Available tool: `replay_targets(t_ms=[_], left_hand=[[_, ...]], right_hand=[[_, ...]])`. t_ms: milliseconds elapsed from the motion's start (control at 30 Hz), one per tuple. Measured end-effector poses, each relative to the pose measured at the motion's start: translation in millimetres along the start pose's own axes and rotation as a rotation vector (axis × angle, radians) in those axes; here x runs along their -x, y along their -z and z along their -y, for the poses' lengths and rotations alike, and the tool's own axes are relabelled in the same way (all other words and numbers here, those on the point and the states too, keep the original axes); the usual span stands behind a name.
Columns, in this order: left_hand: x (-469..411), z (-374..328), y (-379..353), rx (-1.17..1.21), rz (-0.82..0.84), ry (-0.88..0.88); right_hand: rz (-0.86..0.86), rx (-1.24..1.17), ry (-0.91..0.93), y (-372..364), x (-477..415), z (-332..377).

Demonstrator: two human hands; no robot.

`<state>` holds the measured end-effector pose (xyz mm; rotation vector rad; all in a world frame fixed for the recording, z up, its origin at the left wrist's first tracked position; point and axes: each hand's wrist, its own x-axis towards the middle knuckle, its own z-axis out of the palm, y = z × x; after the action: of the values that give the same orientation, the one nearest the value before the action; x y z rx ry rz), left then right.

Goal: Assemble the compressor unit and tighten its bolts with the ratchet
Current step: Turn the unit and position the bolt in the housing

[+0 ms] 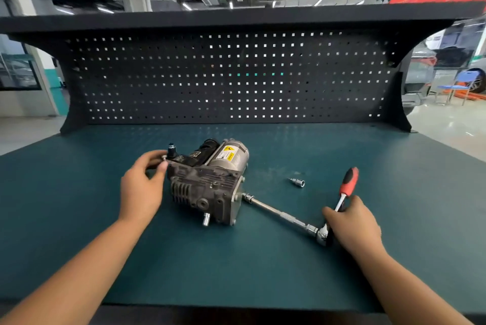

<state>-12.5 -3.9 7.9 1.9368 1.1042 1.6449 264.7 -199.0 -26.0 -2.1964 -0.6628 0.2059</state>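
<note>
The compressor unit (207, 180), a dark finned housing joined to a silver motor can with a yellow label, lies at the middle of the green bench. My left hand (142, 187) holds its left end, fingers curled round the corner near a small bolt. The ratchet (342, 201) has a red and black handle pointing up and away. Its long chrome extension bar (278, 212) runs left to a bolt on the compressor's right face. My right hand (352, 227) grips the ratchet at its head and lower shaft.
A loose chrome socket (298, 182) lies on the bench (105, 259) right of the compressor. A black pegboard back panel (231, 74) rises behind the bench, with a shelf above. The bench's front edge runs just below my forearms.
</note>
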Motion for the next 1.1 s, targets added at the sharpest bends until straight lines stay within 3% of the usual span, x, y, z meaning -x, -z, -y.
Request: replay_targets(t_ms=[100, 200, 333, 400, 467, 667, 767, 900, 1000, 1100], left_hand=[[24, -28, -6, 0.073, 0.095, -0.062], [41, -49, -19, 0.059, 0.181, -0.135], [50, -73, -44, -0.065, 0.269, -0.346], [50, -80, -55, -0.100, 0.279, -0.482], [51, -79, -63, -0.141, 0.277, -0.584], [53, -54, -75, -0.291, 0.096, -0.811], [54, -51, -76, -0.344, 0.095, -0.793], [54, -55, -72, -0.351, 0.217, -0.698], [47, -49, -62, -0.449, 0.293, -0.504], [41, -35, -53, -0.530, 0.380, -0.278]], right_hand=[[-0.005, 0.071, -0.060, 2, -6, 0], [-0.036, 0.084, -0.008, 5, -3, 4], [-0.175, -0.083, 0.549, 6, 16, 24], [-0.021, -0.223, 0.712, 4, 30, 45], [0.148, -0.323, 0.750, -4, 35, 62], [0.165, -0.383, 0.785, -36, 26, 78], [0.221, -0.487, 0.759, -47, 22, 75], [0.324, -0.611, 0.678, -50, 15, 67], [0.341, -0.656, 0.532, -54, 12, 64], [0.359, -0.506, 0.466, -63, 16, 61]])
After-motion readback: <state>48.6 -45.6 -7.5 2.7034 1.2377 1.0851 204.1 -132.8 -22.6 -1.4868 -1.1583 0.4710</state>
